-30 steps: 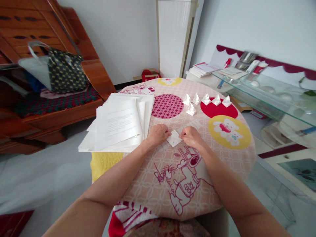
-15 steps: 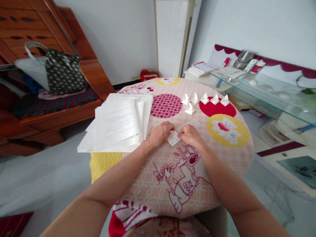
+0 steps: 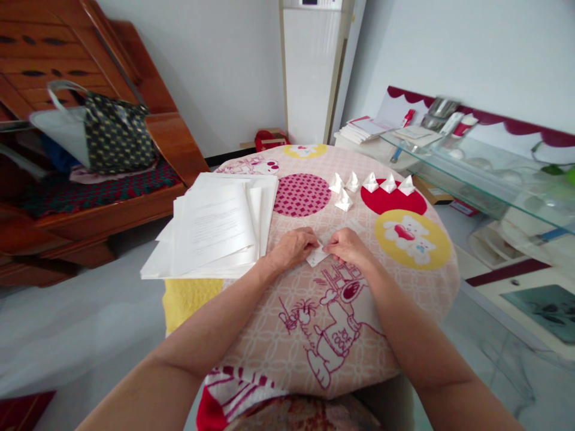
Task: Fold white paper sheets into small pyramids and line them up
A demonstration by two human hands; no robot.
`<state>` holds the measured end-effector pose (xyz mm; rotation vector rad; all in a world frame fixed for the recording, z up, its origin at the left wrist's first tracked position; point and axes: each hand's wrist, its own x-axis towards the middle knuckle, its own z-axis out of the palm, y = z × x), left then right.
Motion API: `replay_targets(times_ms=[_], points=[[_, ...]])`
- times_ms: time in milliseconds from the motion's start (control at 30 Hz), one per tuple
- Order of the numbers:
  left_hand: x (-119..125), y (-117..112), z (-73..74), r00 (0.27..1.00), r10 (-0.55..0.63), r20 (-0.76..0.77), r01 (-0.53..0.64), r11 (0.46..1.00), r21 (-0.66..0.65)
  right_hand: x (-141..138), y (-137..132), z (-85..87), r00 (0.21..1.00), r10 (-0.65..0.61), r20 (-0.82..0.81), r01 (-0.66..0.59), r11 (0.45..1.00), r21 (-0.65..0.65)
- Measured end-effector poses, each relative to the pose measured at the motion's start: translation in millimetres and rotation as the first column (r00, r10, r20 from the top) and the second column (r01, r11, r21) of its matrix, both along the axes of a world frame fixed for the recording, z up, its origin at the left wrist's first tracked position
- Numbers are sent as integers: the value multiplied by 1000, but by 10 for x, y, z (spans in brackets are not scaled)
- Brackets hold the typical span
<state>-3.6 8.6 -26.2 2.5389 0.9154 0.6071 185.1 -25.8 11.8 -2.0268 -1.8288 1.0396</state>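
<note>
A small folded piece of white paper lies low over the cloth-covered table, between my two hands. My left hand pinches its left edge with closed fingers. On the other side, my right hand has its fingertips closed on the right edge. Part of the paper is hidden under the fingers. Beyond my hands stand several small folded paper boats, some in a row across the red circle of the cloth.
To the left a stack of white paper sheets overhangs the table edge. A glass shelf unit stands close on the right. A wooden bench with a patterned bag is at the far left.
Both hands stay on the folded paper, the fingers shifting slightly and the right hand's fingers curling more over its edge. The whole view has tilted a little.
</note>
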Motion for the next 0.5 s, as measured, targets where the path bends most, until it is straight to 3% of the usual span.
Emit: replay_targets(times_ms=[200, 500], points=[[3, -3, 7, 999, 8, -32, -7, 1000, 18, -42, 13, 42, 994, 17, 112, -24, 998, 56], [-5, -13, 38, 1000, 1, 21, 0, 998, -63, 45, -14, 46, 994, -88, -65, 81, 991, -105]])
